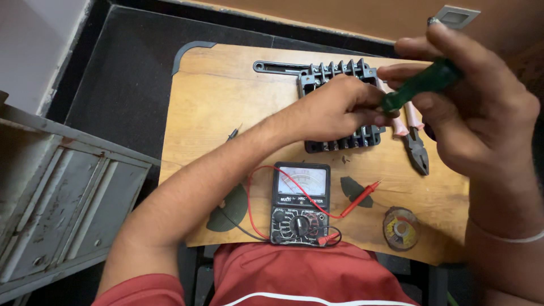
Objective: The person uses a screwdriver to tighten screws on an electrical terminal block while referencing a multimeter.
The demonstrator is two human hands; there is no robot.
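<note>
Terminal block (340, 107) under left hand (334, 110), fingers curled on it. Right hand (476, 107) grips green screwdriver (422, 85). Pliers (416, 144) beside; multimeter (300, 204), red probe (360, 199) nearer.

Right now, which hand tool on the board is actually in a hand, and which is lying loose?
The green-handled screwdriver is gripped in the right hand. The pliers with pale pink handles lie untouched on the wooden board, right of the black terminal block.

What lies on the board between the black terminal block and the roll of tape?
In the head view, the red probe lies between the terminal block and the tape roll, beside a dark patch on the board.
</note>
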